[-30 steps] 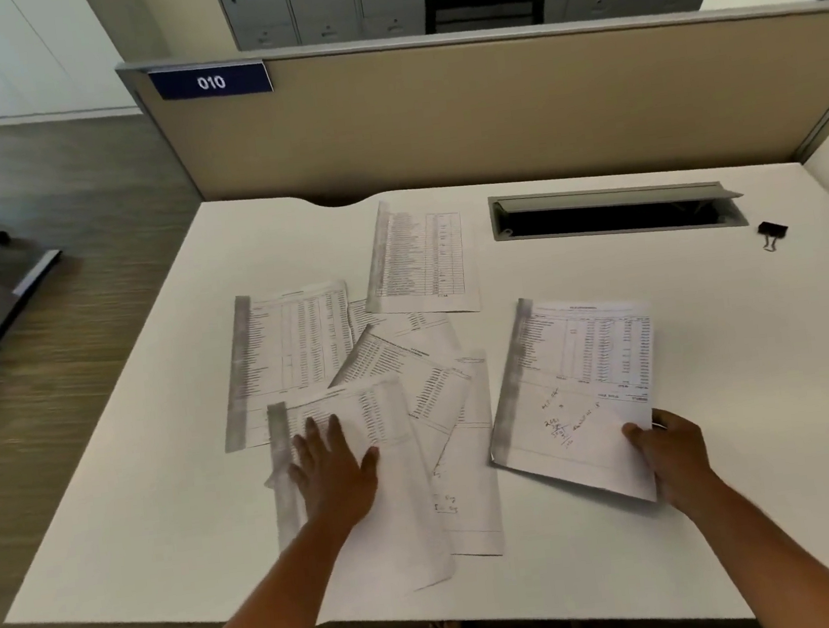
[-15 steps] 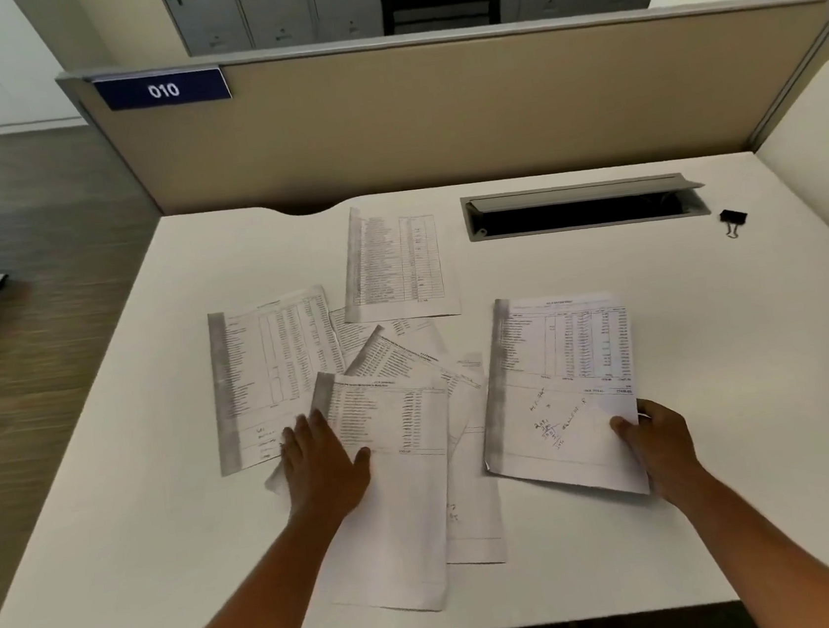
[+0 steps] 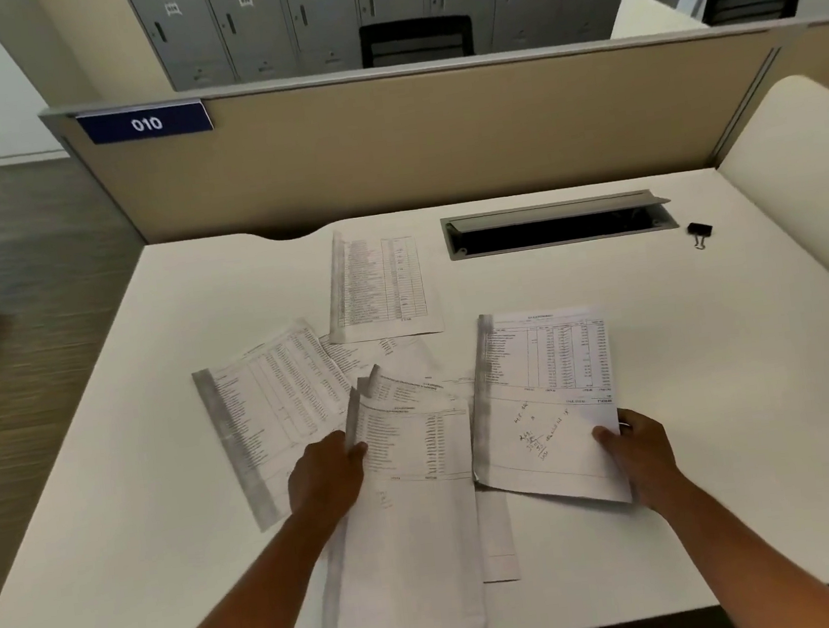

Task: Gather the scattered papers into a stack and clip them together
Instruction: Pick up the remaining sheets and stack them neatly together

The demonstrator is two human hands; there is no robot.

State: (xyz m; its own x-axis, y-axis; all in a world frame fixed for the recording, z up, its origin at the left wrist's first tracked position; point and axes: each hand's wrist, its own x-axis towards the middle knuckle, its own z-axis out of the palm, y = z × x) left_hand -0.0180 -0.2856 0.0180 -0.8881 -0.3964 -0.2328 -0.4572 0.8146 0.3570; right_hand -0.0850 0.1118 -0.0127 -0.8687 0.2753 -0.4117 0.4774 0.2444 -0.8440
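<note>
- Near the white laminate table's (image 3: 725, 433) front edge, left hand (image 3: 325, 479) fingers pinch thin printed sheets (image 3: 409, 469); right hand (image 3: 635, 451) fingers clamp a handwritten-on sheet (image 3: 541, 402).
- Best to slide these flimsy pages together, squaring edges.
- Small black metal binder clip (image 3: 699, 231) waits far beyond the right hand.
</note>
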